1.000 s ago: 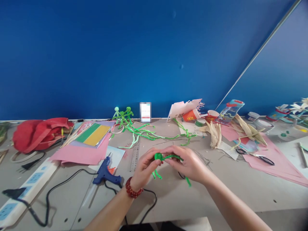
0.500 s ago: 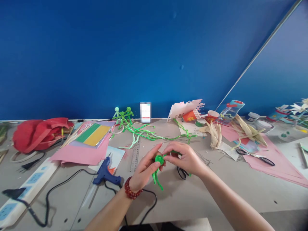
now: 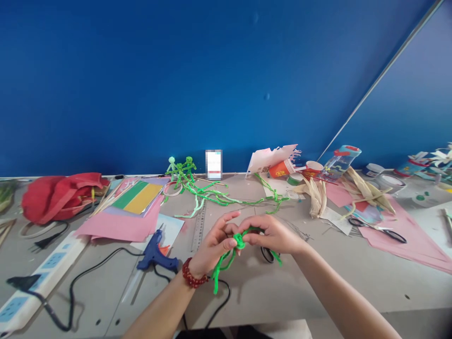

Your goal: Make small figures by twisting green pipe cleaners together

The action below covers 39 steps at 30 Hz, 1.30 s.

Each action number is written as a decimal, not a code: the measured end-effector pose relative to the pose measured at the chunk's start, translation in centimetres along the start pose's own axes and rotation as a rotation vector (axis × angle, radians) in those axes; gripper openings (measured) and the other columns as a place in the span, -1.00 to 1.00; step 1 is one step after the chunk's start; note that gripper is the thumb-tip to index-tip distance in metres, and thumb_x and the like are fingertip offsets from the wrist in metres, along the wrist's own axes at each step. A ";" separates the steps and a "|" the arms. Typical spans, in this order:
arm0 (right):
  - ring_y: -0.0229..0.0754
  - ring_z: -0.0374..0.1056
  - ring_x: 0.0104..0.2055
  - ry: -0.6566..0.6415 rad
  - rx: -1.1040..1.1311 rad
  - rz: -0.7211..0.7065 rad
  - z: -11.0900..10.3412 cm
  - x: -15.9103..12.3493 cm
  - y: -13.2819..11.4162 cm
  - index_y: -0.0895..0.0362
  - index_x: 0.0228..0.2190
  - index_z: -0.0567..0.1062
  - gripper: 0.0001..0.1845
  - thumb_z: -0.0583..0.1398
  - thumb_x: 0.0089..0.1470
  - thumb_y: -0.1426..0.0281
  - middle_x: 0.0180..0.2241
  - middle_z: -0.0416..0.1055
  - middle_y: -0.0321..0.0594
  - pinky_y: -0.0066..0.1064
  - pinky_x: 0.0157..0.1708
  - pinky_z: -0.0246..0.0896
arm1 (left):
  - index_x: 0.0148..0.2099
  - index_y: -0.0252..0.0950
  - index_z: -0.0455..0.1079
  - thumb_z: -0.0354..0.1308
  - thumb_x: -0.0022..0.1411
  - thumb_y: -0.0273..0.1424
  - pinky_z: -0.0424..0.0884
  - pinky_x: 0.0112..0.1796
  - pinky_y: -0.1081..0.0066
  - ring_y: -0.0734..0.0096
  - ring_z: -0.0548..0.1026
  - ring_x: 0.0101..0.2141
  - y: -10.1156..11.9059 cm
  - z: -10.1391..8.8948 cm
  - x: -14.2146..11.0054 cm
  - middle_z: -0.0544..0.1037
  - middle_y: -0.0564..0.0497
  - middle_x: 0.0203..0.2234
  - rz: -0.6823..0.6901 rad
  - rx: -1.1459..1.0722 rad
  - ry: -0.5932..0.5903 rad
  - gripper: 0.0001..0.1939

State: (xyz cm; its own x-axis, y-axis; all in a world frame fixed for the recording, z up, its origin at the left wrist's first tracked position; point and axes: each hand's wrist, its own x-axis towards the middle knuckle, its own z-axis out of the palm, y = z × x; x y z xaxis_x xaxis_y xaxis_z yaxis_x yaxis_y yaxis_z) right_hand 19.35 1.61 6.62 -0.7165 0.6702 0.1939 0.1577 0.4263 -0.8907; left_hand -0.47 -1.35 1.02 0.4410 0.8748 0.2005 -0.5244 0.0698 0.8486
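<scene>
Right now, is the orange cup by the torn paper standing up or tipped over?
Tipped over: the orange cup lies on its side beside the torn paper, its rim facing sideways, not up.

The green strands [image 3: 216,275] look fuzzy and matt. The glue gun [image 3: 155,253] is smooth blue plastic, the power strip [image 3: 42,273] white plastic. The red bag [image 3: 60,195] looks like soft cloth, the pink sheets [image 3: 122,225] matt paper. The scissors [image 3: 377,228] have shiny metal blades.
</scene>
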 end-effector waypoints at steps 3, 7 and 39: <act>-0.31 0.39 -0.44 0.130 -0.056 0.048 0.3 -0.3 0.1 0.14 -0.30 0.55 -0.92 0.24 0.15 0.41 -0.41 0.52 -0.28 -0.55 -0.45 0.26 | -0.12 -0.27 0.41 0.34 0.15 -0.27 0.47 -0.43 0.46 0.48 0.47 -0.46 -0.3 0.1 0.1 0.48 0.05 -0.43 0.055 0.084 0.108 -0.70; -0.28 0.42 -0.39 0.201 0.045 0.069 0.9 -0.4 0.6 0.16 -0.30 0.52 -0.90 0.22 0.16 0.38 -0.42 0.50 -0.26 -0.51 -0.39 0.31 | -0.20 -0.29 0.39 0.27 0.22 -0.30 0.48 -0.42 0.44 0.45 0.52 -0.48 -0.7 0.4 -0.2 0.53 0.01 -0.43 0.178 0.234 0.192 -0.80; -0.29 0.41 -0.46 0.399 -0.049 -0.033 3.0 -0.8 -2.1 0.12 -0.41 0.45 -0.87 0.19 0.21 0.41 -0.51 0.53 -0.29 -0.50 -0.47 0.21 | -0.11 -0.21 0.48 0.27 0.24 -0.38 0.52 -0.41 0.46 0.47 0.57 -0.47 -0.5 0.6 -0.4 0.60 0.05 -0.43 0.233 -0.052 0.067 -0.85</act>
State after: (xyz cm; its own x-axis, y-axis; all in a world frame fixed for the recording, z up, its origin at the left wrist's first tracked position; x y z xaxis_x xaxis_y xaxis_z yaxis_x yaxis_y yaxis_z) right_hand 17.53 -1.66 7.05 -0.4027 0.8351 0.3747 0.1783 0.4731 -0.8628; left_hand 0.10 -2.04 0.79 0.2557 0.8997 0.3537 -0.6435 -0.1146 0.7568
